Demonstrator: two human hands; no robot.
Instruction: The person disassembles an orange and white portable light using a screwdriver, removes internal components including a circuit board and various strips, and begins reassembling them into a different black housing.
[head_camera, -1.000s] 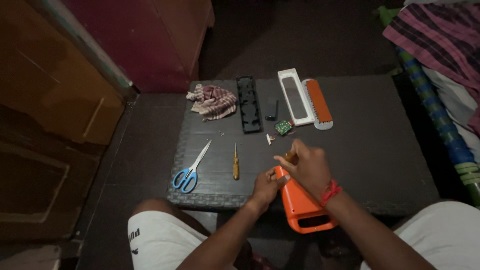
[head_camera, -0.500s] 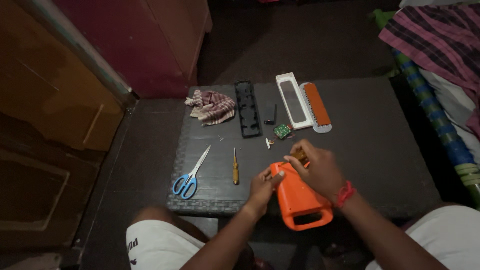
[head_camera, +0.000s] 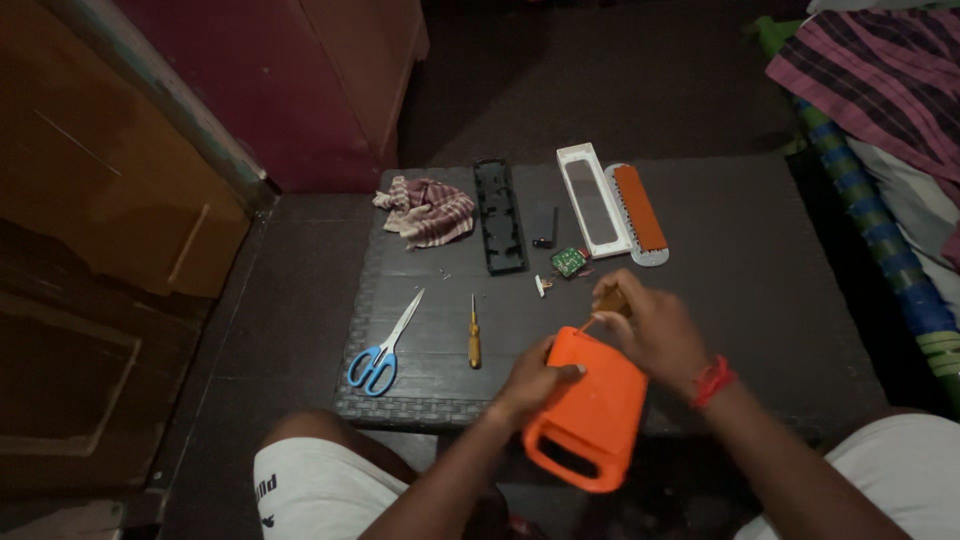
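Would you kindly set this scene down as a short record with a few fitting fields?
Setting: dark low table, seen from above by a seated person
Left hand: grips the side of an orange plastic casing
Right hand: at the casing's top end, grip closed on a small tool, partly hidden
Tools lying free: blue-handled scissors, yellow-handled screwdriver
Parts behind: black frame, white tray, orange strip, green circuit board
Also: striped cloth

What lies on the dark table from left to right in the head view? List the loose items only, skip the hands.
Blue-handled scissors → checked cloth → yellow-handled screwdriver → black frame → small green circuit board → white tray → orange strip.
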